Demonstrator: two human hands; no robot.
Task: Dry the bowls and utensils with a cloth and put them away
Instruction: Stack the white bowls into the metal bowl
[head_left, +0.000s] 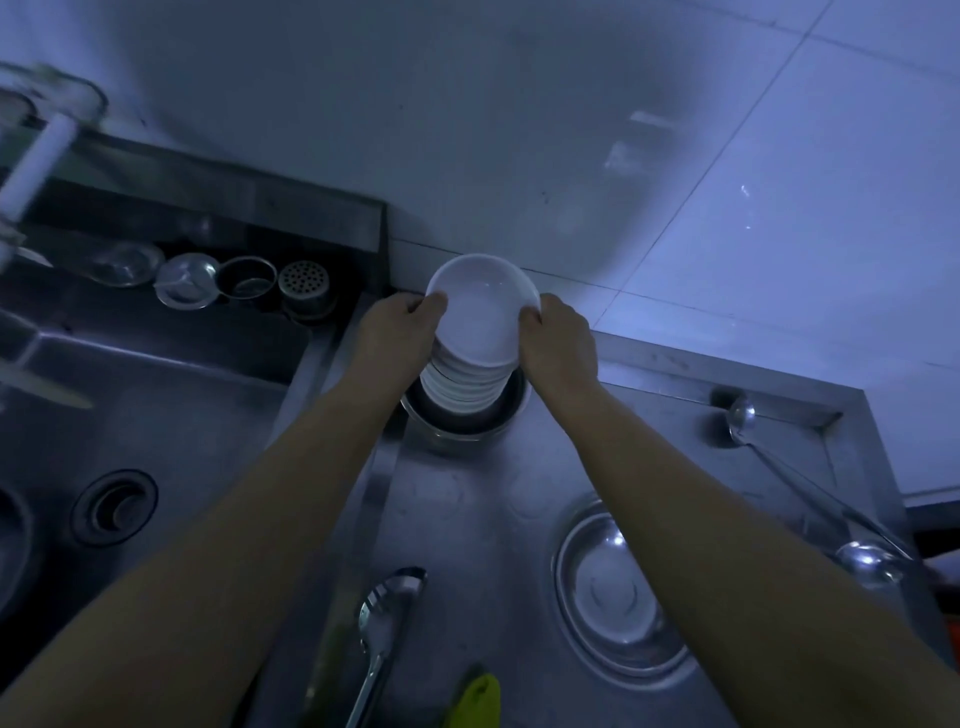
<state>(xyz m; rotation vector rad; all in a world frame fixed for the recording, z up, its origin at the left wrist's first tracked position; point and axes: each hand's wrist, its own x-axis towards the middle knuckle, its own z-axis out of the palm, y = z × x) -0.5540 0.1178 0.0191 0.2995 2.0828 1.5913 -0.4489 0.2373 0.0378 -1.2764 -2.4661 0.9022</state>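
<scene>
Two hands: both up at the stack of white bowls (470, 374), far end of the steel counter (467, 519), close to the tiled wall (727, 208).
L hand (400, 330): fingers curled on the left rim of the top bowl (480, 306), thumb over the edge; I read it as a firm pinch on the rim.
R hand (558, 338): same on the right rim, fingertips hooked over the edge, gripping.
Top bowl: white, shallow, tilted w/ its inside facing me, sits at the top of the stack; can't tell if it's touching the one below.
Stack: several white bowls nested, standing inside a steel pot (467, 415) on the counter.
Steel dish (618, 592): round, shiny, flat on the counter near me, under my R forearm, well apart from the stack.
Big spoon (384, 629): on the counter between my forearms, bowl end pointing away from me.
Ladles: one ladle (743, 415) by the far right corner of the counter, another ladle head (867, 564) at the right edge, long handles crossing there.
Yellow cloth (480, 701): bit of it at the bottom edge, beside the spoon handle.
Sink (156, 415): on the left, drain (114, 506) visible.
Sink ledge: strainer (304, 286) and small glass and metal cups in a row.
</scene>
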